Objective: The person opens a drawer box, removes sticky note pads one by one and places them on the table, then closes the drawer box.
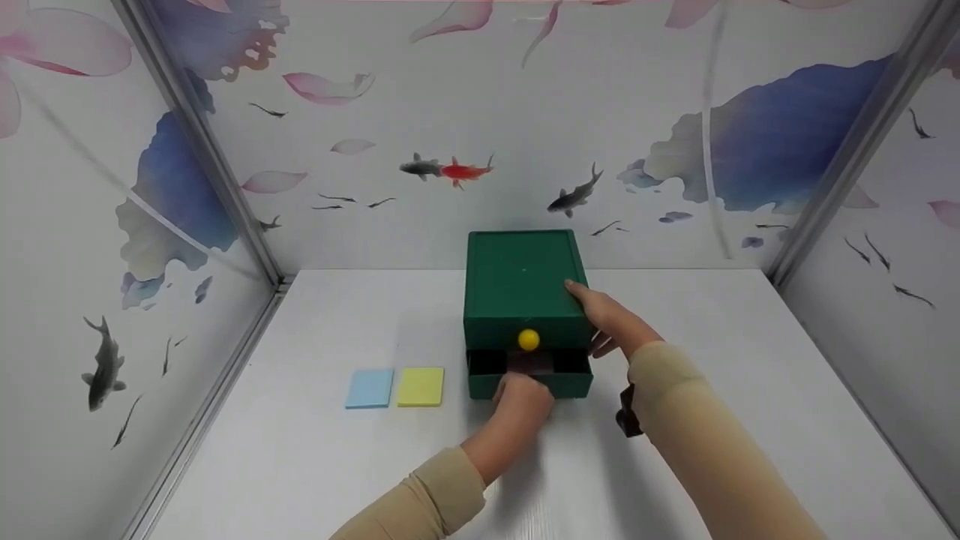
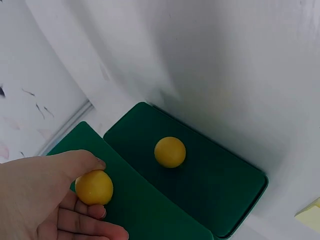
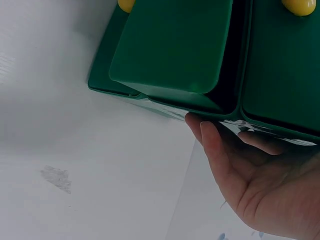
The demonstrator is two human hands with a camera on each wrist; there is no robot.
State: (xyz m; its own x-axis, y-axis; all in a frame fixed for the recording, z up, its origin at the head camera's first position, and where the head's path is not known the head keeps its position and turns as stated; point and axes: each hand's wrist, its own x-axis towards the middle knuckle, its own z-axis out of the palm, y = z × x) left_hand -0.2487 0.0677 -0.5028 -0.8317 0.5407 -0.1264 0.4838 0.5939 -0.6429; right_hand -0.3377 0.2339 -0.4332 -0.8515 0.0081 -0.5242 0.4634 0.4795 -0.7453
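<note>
A green drawer cabinet (image 1: 521, 277) with yellow round knobs stands on the white table. Its middle drawer (image 1: 572, 385) is pulled partway out, and a dull reddish patch shows inside. My left hand (image 1: 523, 399) is in front of that drawer, its thumb and fingers pinching the yellow knob (image 2: 94, 187). Closed drawers lie above and below, each with its own knob, the upper knob (image 1: 529, 340) and the lower knob (image 2: 170, 152). Against the cabinet's right side rests my right hand (image 1: 613, 321), thumb at the top edge and fingers extended along the side wall.
Left of the cabinet lie a blue sticky-note pad (image 1: 369, 388) and a yellow sticky-note pad (image 1: 421, 387), side by side. Printed panels with fish and petals enclose the table at the back and both sides. A dark object (image 1: 628, 412) sits at my right wrist.
</note>
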